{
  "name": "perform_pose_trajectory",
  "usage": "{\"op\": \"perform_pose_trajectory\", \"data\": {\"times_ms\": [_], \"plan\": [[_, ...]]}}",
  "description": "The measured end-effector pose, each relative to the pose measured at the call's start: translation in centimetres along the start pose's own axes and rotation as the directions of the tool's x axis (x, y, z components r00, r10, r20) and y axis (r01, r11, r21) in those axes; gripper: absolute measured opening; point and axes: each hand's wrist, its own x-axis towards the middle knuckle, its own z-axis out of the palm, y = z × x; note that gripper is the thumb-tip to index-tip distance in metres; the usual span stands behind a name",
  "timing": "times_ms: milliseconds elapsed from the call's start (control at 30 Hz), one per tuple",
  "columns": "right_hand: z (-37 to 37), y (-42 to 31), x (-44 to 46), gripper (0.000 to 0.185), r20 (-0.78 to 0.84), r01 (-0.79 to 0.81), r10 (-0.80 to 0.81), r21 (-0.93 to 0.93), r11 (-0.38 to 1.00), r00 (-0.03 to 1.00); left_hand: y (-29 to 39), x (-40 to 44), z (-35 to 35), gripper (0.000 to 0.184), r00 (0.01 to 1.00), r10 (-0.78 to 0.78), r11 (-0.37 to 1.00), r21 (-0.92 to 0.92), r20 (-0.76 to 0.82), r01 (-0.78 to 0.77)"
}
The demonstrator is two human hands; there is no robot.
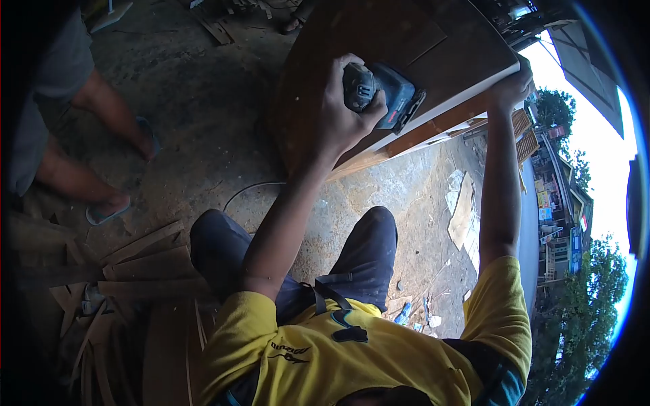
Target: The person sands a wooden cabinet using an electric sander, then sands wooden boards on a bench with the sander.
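Note:
My left hand [349, 111] is closed over the top of a dusty blue and black palm sander [394, 95]. The sander rests near the light front edge of a large dark brown wooden piece [460, 61]. At the far right corner of that piece, my right hand [512, 86] grips the edge, its fingertips partly hidden. A thin cord [247, 191] runs on the floor below the wood. What sits under the sander's base is hidden.
Another person's bare lower legs and sandals [112, 208] are at the left. Wood offcuts [145, 260] are heaped at lower left. Cardboard [462, 210] and litter lie on the concrete floor [203, 135] right of my knees. A street with trees shows at far right.

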Motion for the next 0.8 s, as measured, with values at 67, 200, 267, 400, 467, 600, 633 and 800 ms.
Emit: {"op": "perform_pose_trajectory", "data": {"times_ms": [67,200,267,400,467,600,633,800], "plan": [[0.2,-0.4,0.1,0.047,-0.011,0.009,-0.009,-0.037,0.999,1.000,-1.4,-0.7,-0.4,0.056,0.999,0.047,0.999,0.001,-0.003,-0.047],[0.2,-0.6,-0.2,0.045,-0.033,0.027,-0.029,-0.084,0.996,0.999,-6.5,-7.2,-2.4,0.053,0.990,-0.138,0.990,-0.018,-0.027,0.138],[0.2,-0.5,-0.4,0.045,-0.062,0.111,-0.121,-0.140,0.984,0.991,-9.6,-9.9,-3.6,0.052,0.951,-0.307,0.951,0.024,-0.034,0.308],[0.4,0.6,0.3,0.044,-0.041,0.115,-0.120,-0.107,0.988,0.992,-12.5,-11.7,-4.2,0.052,0.969,-0.234,0.962,0.126,-0.083,0.243],[0.5,0.8,0.1,0.044,-0.048,0.111,-0.115,-0.075,0.991,0.992,-10.2,-11.1,-3.9,0.052,0.977,-0.211,0.970,0.118,-0.017,0.211],[0.2,1.7,0.2,0.043,-0.038,0.282,-0.292,-0.169,0.945,0.956,-3.1,-5.3,-2.0,0.056,0.996,-0.055,0.998,0.003,0.064,0.055],[0.3,2.0,0.3,0.042,-0.038,0.263,-0.269,-0.124,0.957,0.962,-2.3,-3.9,-1.4,0.058,0.997,0.008,1.000,-0.031,0.081,-0.006],[0.3,1.4,0.2,0.043,-0.043,0.231,-0.234,-0.057,0.971,0.971,2.3,4.1,1.5,0.062,0.968,0.227,0.973,-0.059,0.106,-0.222]]}}
